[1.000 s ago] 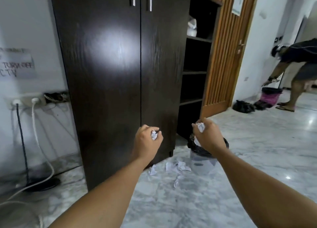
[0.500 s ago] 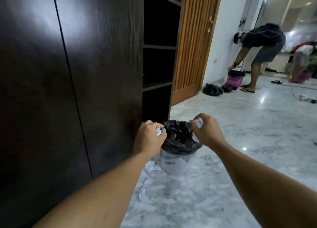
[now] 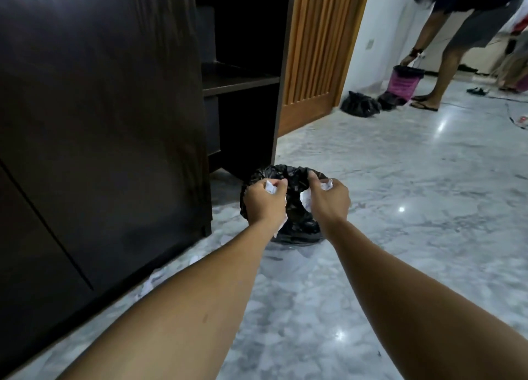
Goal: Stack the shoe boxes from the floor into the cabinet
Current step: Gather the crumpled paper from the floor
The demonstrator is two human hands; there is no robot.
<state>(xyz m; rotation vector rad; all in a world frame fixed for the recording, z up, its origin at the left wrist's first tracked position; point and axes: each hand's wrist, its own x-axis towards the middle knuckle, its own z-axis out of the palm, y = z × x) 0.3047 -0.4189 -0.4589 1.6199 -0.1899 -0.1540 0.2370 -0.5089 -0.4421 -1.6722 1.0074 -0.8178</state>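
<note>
Left hand (image 3: 264, 202) and right hand (image 3: 328, 201) each fisted round crumpled paper (image 3: 270, 186), side by side, not touching, both over the black-lined bin (image 3: 297, 225). The bin is straight ahead on the marble floor (image 3: 385, 251), near the cabinet (image 3: 114, 94) corner. Left hand is nearer the open shelves (image 3: 240, 79). No shoe boxes in view. Next, probably: drop the paper straight down.
</note>
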